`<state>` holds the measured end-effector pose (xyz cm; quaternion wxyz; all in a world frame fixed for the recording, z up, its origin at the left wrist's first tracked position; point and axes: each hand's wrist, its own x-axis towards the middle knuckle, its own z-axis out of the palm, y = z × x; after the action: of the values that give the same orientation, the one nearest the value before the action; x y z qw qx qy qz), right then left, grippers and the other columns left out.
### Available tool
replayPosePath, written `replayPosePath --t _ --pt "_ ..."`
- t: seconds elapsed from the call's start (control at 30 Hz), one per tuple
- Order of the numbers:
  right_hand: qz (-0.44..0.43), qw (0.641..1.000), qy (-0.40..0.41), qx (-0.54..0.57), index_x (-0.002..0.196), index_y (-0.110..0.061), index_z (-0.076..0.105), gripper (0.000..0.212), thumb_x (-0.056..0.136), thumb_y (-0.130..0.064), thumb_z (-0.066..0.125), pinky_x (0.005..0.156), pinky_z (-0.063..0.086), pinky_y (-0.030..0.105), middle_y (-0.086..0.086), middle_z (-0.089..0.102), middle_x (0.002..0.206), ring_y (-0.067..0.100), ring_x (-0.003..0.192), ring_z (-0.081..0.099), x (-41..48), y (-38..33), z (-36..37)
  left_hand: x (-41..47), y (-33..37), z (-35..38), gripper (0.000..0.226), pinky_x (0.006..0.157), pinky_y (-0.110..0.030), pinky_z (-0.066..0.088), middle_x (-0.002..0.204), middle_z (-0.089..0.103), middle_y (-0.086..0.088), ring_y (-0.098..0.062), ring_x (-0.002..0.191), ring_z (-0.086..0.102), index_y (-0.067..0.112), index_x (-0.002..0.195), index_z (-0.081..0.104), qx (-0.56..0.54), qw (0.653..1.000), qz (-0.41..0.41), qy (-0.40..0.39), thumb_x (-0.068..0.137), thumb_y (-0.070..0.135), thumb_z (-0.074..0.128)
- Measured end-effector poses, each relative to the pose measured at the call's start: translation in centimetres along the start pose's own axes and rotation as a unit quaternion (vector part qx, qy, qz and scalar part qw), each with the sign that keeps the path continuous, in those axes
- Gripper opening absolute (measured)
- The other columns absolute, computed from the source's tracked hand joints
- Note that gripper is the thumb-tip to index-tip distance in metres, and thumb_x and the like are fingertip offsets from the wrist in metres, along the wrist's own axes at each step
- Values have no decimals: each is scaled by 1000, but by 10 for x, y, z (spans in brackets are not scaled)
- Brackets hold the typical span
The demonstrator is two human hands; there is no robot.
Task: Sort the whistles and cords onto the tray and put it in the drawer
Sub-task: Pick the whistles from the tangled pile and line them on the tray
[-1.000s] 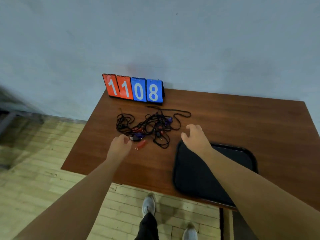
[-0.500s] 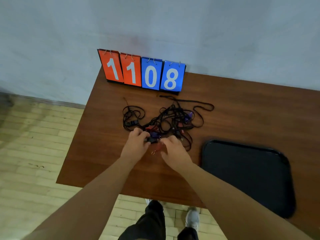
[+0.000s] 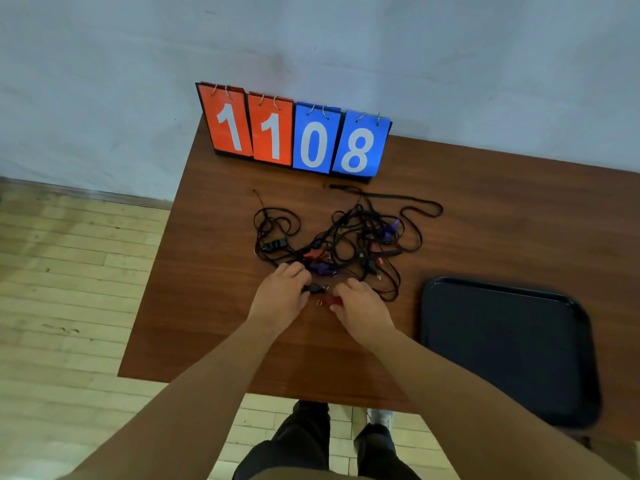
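1. A pale wall (image 3: 104,81) stands behind, with a wooden floor (image 3: 69,289) at the left and a brown table (image 3: 519,220) pushed against the wall. Number cards (image 3: 294,133) reading 1108 stand at the back edge of the table.
2. In the middle of the table lie the black cords (image 3: 346,233), all knotted together, with small coloured whistles caught inside.
3. The left hand (image 3: 280,299) pinches a black whistle (image 3: 314,289) at the near edge of the heap.
4. The right hand (image 3: 360,310), just beside it, curls its fingers round a red whistle (image 3: 334,300).
5. The dark tray (image 3: 502,341) waits at the right with nothing on it.
6. The cords look thin, limp and light, so I think pulling one will drag the others. It is better to take the hard whistle body and work the cord loose slowly.
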<state>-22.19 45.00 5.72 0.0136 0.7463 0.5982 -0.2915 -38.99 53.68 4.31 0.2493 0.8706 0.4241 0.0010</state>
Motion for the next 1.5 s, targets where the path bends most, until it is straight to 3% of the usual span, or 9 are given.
replayPosePath --t 0.1,0.23,0.37,0.6,0.8,1.0,1.2,1.33,1.5 --pt "28 998 26 47 121 -21 60 28 97 -35 59 95 49 37 -1 60 114 20 111 53 -3 4 -6 -4 -1 -2 12 79 -34 53 112 60 4 -20 108 55 18 105 63 17 1000 0 4 93 19 60" --pt "91 985 33 144 114 -22 60 23 96 -36 62 85 54 36 -5 63 101 13 95 60 -8 12 -23 -3 0 1 39 95 -38 50 123 61 3 -22 119 51 21 133 57 15 1000 -21 -15 94 22 62" --pt "120 967 24 224 109 -20 60 18 95 -31 65 82 54 35 -4 65 102 14 92 62 -14 27 -40 -3 7 -2 44 105 -35 44 120 59 1 -19 119 48 14 140 55 -128 986 -109 2 97 21 61" --pt "157 926 51 339 110 -19 55 27 91 -23 73 77 50 27 -8 61 100 9 89 60 -33 56 -67 -21 42 -18 34 76 -25 48 119 63 2 -12 102 61 21 128 57 -308 915 -261 2 97 32 64" --pt "143 903 89 396 113 -14 66 21 92 -13 71 84 45 24 -7 62 100 11 96 58 -59 95 -100 -15 92 -30 23 77 -25 49 113 66 3 -14 98 64 31 116 62 -343 915 -213 -13 94 36 67" --pt "156 875 92 449 115 -21 66 29 97 -1 57 98 55 40 0 67 105 20 100 67 -83 147 -116 6 157 -30 18 80 -26 52 105 70 11 -11 97 67 34 107 70 -397 892 -211 -38 90 39 72" --pt "225 859 100 449 106 -15 58 21 90 -10 71 71 51 27 6 67 102 22 91 66 -102 200 -113 31 208 -5 14 80 -24 52 103 72 7 -11 101 66 22 102 69 -389 897 -196 -74 89 27 73" --pt "233 873 91 418 109 -16 63 17 93 -12 68 67 50 26 2 67 100 17 85 64 -104 230 -105 49 229 21 13 90 -41 58 98 72 -5 -18 86 72 8 104 65 -434 873 -196 -106 93 13 69" --pt "220 911 65 342 139 -21 54 39 100 -17 55 74 43 24 7 56 130 18 102 58 -95 249 -91 68 244 53 30 68 -19 49 106 67 1 -9 77 65 23 129 59 -338 916 -154 -150 98 24 62"
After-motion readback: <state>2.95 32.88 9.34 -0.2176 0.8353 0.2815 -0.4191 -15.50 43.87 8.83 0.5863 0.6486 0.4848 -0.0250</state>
